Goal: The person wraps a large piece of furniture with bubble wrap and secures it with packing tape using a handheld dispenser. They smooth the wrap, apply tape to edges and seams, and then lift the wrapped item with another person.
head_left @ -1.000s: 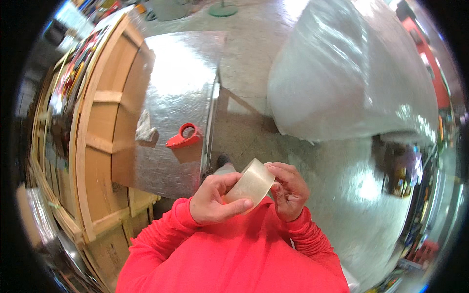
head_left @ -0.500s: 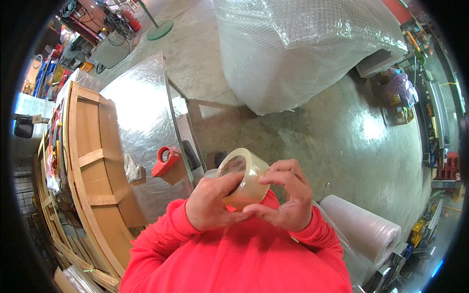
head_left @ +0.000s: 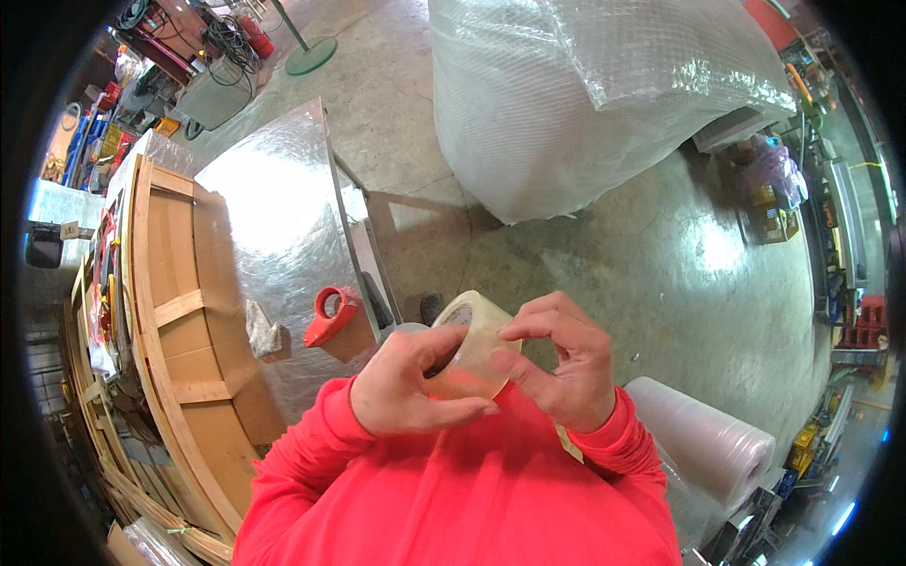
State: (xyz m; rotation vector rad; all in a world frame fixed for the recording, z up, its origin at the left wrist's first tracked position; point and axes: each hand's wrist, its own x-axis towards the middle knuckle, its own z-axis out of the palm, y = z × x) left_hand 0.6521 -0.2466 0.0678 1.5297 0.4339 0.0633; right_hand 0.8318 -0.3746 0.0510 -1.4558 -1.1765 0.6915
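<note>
A wide roll of clear packing tape [head_left: 489, 351] is held in front of my chest, its cardboard core tilted to the left. My left hand [head_left: 401, 382] grips it from the left, fingers at the core and thumb side along the lower edge. On the roll's outer face rest the bent thumb and forefinger of my right hand [head_left: 571, 368], pinching at the tape's surface. Whether a tape end is lifted there I cannot tell. To the left, a red tape dispenser [head_left: 326, 325] lies on a silver-topped table [head_left: 274, 226], beside a crumpled whitish cloth or glove [head_left: 262, 330].
Ahead stands a large bulk covered in bubble wrap [head_left: 528, 123]. A roll of bubble wrap [head_left: 698, 439] lies on the floor at my right. Wooden-framed cardboard panels [head_left: 179, 349] lean along the table's left side. A green round stand base [head_left: 311, 57] is at the far left.
My right thumb has moved up from the roll's lower edge onto its outer face, near the forefinger. The roll has turned slightly, and its core shows less.
</note>
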